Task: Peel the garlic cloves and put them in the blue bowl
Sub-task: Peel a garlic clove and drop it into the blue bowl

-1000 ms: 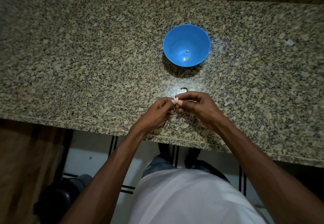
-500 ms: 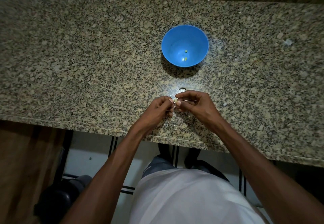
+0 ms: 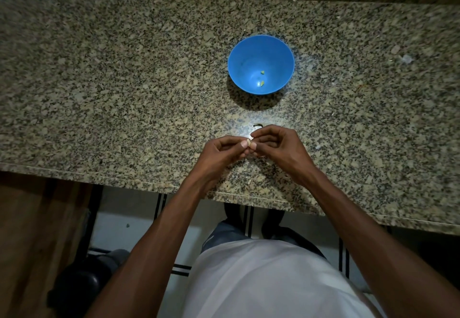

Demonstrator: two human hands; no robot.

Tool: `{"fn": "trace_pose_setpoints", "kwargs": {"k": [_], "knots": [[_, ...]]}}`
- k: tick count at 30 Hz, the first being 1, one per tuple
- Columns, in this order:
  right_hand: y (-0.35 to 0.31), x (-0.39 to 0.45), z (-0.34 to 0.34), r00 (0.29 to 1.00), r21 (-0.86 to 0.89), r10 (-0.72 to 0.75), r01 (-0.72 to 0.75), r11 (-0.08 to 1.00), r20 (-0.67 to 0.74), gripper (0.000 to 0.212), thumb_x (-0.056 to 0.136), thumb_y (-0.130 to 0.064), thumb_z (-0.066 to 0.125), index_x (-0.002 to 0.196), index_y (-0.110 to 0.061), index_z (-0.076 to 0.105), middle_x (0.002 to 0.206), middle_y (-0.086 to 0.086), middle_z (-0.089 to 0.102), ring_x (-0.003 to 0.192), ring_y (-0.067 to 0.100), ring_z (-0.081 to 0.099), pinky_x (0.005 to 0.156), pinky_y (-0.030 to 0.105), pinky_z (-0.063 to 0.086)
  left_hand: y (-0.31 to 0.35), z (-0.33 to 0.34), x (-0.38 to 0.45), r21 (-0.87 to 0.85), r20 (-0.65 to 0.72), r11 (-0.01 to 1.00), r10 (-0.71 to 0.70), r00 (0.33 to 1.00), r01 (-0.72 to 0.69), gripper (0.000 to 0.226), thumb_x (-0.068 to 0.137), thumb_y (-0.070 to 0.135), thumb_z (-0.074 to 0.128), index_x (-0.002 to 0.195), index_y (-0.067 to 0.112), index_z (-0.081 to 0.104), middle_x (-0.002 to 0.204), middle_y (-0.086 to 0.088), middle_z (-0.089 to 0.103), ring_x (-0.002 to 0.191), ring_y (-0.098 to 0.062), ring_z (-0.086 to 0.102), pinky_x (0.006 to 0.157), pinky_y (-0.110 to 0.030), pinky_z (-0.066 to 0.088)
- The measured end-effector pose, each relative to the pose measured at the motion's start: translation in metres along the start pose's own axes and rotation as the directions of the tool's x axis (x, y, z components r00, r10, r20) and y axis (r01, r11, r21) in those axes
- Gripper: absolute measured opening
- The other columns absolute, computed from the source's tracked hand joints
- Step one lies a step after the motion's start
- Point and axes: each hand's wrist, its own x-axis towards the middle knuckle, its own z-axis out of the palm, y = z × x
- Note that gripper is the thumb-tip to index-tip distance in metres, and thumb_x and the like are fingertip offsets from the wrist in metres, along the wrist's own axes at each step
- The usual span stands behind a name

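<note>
Head view: a clove (image 3: 249,142) is pinched between the fingertips of the left hand (image 3: 219,153) and right hand (image 3: 278,147), both curled round it, just above the near edge of the counter (image 3: 124,81). The bowl (image 3: 239,68) lies straight beyond, on the far side, slightly right, apart from both hands. The right hand is judged nearer it. The clove's long axis cannot be told.

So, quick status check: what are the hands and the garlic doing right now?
Left hand and right hand both pinching one garlic clove. Blue bowl holds two small pieces. Path to bowl clear.
</note>
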Motion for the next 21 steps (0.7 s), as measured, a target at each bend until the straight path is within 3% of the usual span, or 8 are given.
{"fn": "trace_pose_setpoints", "kwargs": {"k": [4,10,16,21], "knots": [[0.0020,0.0035,-0.0033,0.999,-0.045,0.023,-0.021,0.999,0.039,0.029,0.089,-0.011,0.084,0.115,-0.008,0.072,0.097,0.014,0.079,0.091,0.031,0.079,0.088,0.045,0.064,0.0006,-0.0055,0.0008,0.056,-0.010,0.998,-0.003,1.000,0.004,0.025,0.089,0.012,0.081,0.110,-0.001,0.076,0.107,-0.021,0.077,0.093,-0.024,0.074,0.090,-0.032,0.061],[-0.0037,0.0044,-0.0020,0.997,-0.140,-0.017,0.028,0.990,0.075,0.022,0.092,-0.016,0.082,0.113,-0.010,0.078,0.099,0.006,0.081,0.090,0.024,0.079,0.084,0.039,0.064,0.0063,-0.0055,0.0010,0.096,-0.053,0.995,0.033,0.998,-0.028,0.024,0.086,0.008,0.083,0.106,-0.005,0.077,0.100,-0.018,0.079,0.085,-0.019,0.076,0.079,-0.028,0.060],[0.0011,0.0001,0.0030,0.999,-0.137,-0.023,0.028,0.990,0.042,0.021,0.091,-0.018,0.083,0.111,-0.011,0.082,0.099,0.004,0.082,0.093,0.025,0.079,0.091,0.052,0.063,0.0037,-0.0066,-0.0012,0.162,-0.079,0.983,0.101,0.992,-0.087,0.020,0.086,0.012,0.085,0.102,0.002,0.080,0.096,-0.015,0.080,0.087,-0.025,0.077,0.087,-0.036,0.063],[0.0035,-0.0017,0.0052,1.000,-0.050,0.027,-0.027,0.998,-0.002,0.023,0.090,-0.016,0.084,0.111,-0.008,0.081,0.100,0.006,0.082,0.093,0.027,0.079,0.091,0.053,0.063,0.0014,-0.0007,-0.0027,0.266,-0.067,0.952,0.173,0.983,-0.150,0.017,0.091,0.019,0.080,0.102,0.005,0.078,0.092,-0.004,0.080,0.084,-0.012,0.075,0.077,-0.022,0.058]]}}
